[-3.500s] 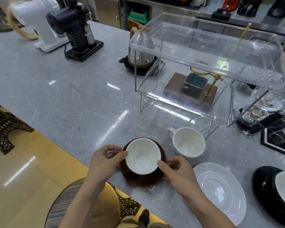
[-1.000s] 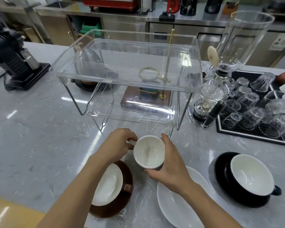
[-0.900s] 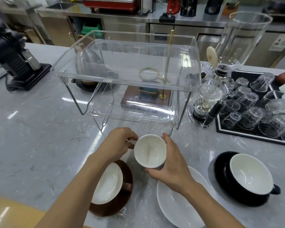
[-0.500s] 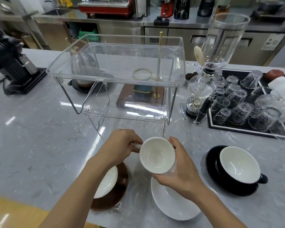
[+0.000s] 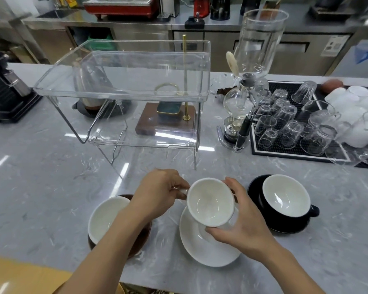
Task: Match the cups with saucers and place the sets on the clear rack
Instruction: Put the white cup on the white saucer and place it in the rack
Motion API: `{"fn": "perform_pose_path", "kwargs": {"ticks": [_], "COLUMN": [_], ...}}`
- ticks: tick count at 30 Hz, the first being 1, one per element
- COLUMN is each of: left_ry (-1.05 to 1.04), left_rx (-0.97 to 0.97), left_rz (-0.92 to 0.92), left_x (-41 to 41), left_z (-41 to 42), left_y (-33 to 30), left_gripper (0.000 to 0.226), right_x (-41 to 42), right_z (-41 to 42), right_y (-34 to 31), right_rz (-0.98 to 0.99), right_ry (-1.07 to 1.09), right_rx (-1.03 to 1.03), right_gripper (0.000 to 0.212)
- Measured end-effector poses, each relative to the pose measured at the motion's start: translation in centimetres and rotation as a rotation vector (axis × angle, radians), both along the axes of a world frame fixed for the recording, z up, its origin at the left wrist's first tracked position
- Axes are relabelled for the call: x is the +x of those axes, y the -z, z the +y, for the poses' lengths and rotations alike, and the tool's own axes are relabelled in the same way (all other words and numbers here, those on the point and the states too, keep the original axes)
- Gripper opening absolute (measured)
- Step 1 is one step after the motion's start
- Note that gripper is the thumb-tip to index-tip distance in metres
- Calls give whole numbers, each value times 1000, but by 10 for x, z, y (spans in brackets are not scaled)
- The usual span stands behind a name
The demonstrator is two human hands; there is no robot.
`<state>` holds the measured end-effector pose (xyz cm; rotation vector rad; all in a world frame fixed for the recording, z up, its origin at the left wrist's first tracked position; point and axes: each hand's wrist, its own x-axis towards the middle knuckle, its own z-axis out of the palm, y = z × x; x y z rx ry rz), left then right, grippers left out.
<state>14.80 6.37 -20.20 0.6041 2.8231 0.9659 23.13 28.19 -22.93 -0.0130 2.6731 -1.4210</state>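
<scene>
Counted: 3 cups (image 5: 211, 202), 3 saucers (image 5: 202, 249), 1 clear rack (image 5: 123, 96), 2 hands (image 5: 159, 192); upturned glasses (image 5: 289, 132) too crowded to count.

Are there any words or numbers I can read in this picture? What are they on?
No text here can be read.
White sticker on the steel cabinet at the back: has printing and square code marks, too small and blurred to read.
Yellow packet at the top left: blurred, nothing legible.
Red machine on the back counter: no readable brand.
Cups, saucers and clear rack: no writing.
</scene>
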Motion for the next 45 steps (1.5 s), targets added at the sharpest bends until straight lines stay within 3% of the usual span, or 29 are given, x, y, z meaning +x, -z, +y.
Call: {"fn": "perform_pose_path", "kwargs": {"ticks": [5,20,25,45], "left_ry": [9,-113,-171,-212], "left_rx": [70,53,73,232], "left_rz": [-59,-181,-199,-200], "left_x": [10,45,48,73], "left_z": [5,13,10,2], "left_y": [6,27,33,45], "left_gripper": [34,25,23,32], "right_x": [7,27,23,25], "right_z": [7,20,17,17], "right_y": [1,18,12,20], "right_rz": [-6,-40,30,-30], "right_ry": [-7,-104,-132,-176], "right_rx": [5,56,42,45], "right_gripper": [116,112,98,112]}}
